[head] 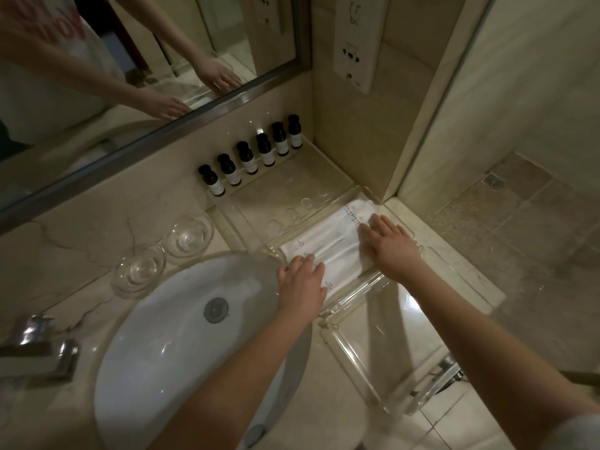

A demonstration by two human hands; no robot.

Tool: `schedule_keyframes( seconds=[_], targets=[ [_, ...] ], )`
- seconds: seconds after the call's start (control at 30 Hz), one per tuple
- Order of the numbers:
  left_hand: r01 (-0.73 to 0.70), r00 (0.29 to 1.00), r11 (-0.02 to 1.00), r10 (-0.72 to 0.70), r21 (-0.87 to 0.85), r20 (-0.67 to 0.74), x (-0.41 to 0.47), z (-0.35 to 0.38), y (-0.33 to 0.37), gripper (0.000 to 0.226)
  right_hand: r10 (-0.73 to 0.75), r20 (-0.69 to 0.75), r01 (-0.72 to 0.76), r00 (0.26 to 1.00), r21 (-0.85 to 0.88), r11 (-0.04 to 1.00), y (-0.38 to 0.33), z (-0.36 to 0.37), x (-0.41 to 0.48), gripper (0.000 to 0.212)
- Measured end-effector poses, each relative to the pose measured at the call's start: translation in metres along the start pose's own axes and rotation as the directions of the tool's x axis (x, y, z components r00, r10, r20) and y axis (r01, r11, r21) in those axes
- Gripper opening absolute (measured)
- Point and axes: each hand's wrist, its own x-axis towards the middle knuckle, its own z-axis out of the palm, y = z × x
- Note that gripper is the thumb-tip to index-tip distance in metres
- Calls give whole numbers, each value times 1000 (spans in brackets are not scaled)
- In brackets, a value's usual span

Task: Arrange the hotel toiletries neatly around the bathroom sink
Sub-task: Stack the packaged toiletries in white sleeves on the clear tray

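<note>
Several white toiletry packets (328, 241) lie side by side in a clear acrylic tray (354, 303) on the marble counter, right of the sink (181, 332). My left hand (302, 282) rests flat on the near ends of the packets, fingers spread. My right hand (388, 243) presses flat on their far right ends. Neither hand grips anything. Several small dark bottles (250, 157) with white labels stand in a row in a clear holder against the back wall.
Two clear glass dishes (164, 251) sit behind the sink. A chrome faucet (39, 345) is at the left. The mirror (130, 60) spans the back wall. A wall socket panel (355, 40) hangs at the corner. A glass shower partition (487, 157) stands to the right.
</note>
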Motion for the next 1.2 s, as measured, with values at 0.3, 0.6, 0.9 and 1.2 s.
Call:
schedule_keyframes(
  seconds=[0.3, 0.6, 0.9, 1.2],
  targets=[
    [85, 993, 992, -92, -94, -76, -20, -54, -26, 52, -98, -235, 120, 967, 80, 990, -67, -30, -21, 50],
    [273, 918, 954, -298, -126, -262, -127, -95, -112, 45, -384, -326, 438, 864, 110, 892, -201, -34, -67, 40],
    [617, 777, 775, -628, -138, -49, -295, -43, -199, 46, -646, 73, 643, 760, 62, 763, -335, 37, -134, 44],
    [868, 481, 448, -866, -215, 135, -455, 13, -261, 45, -700, 550, 816, 455, 58, 576, -460, 105, -205, 41]
  ],
)
